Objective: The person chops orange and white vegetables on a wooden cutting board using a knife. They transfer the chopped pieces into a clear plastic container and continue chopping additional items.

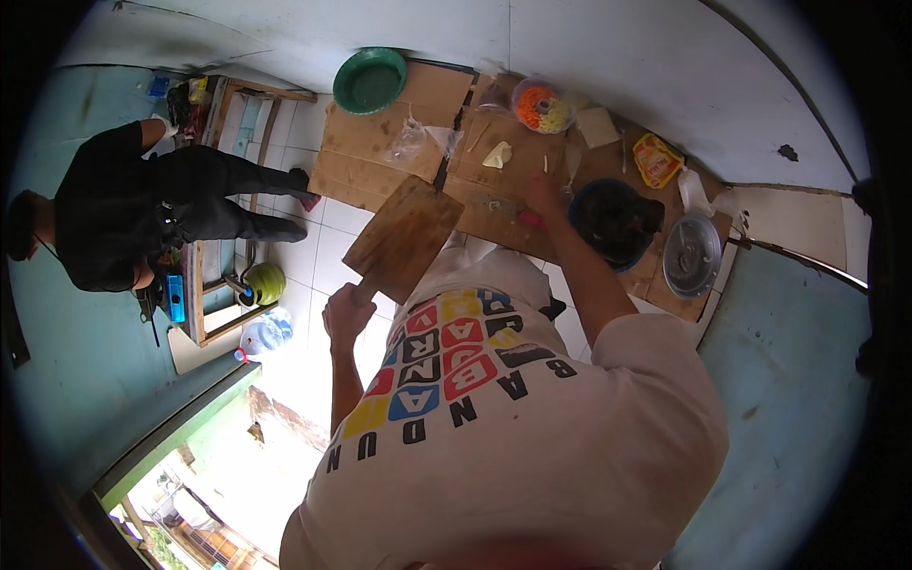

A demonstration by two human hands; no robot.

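Note:
My left hand [349, 313] grips the short handle of a wooden cutting board [406, 239]. The board is held tilted off the near left edge of the cardboard-covered surface [385, 167], and its face is stained dark. Over the cardboard is my right hand [543, 196], close to a red handle [531, 219], possibly a knife's. Its fingers are partly hidden, so I cannot tell whether it holds anything. A pale scrap of food [498, 154] and a small pale stick [546, 164] lie beyond it. Right of my hand stands a round tub with a black plastic bag [616, 217] in it.
A green basin [370, 80] and clear plastic bags [420, 139] are at the back left. Shredded orange and pale vegetables fill a bowl [543, 105]. A yellow-red packet [657, 160] and metal lid [692, 256] sit rightward. Another person [107, 206] stands left, near a green gas cylinder [265, 283].

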